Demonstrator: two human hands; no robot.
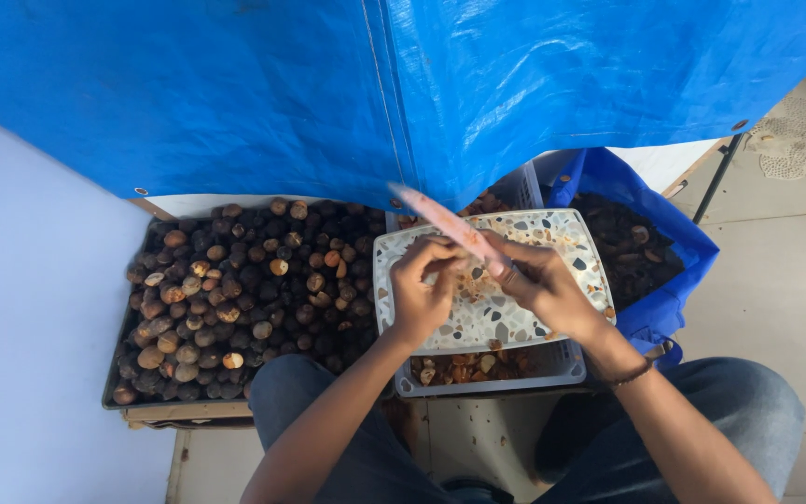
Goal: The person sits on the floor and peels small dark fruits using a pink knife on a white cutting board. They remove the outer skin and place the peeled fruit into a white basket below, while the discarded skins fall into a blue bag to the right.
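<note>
Knife (448,224) up and angled — its long pale blade slants away from the right hand (545,287), which is wrapped tight around the handle, tip pointing toward the blue tarp (235,84). The left hand (419,291) is curled closed just beside it, fingers pinched around something small, most likely one of the nuts, though it is hidden inside the grip. Both hands work over a speckled terrazzo slab (552,238) laid across a white plastic crate (552,366), with orange-brown shell scraps scattered on the slab and cut pieces showing in the crate below. To the left, well apart from the hands, a dark tray (116,392) is heaped with brown round nuts (235,289). To the right, a blue bag (650,313) holds more dark husks. The nut looks hard, small and rounded — I'd judge it prone to rolling or slipping, so a fingertip pinch at its sides, clear of the blade edge, suits it. The knife looks light and stiff, best held firmly at the handle.
</note>
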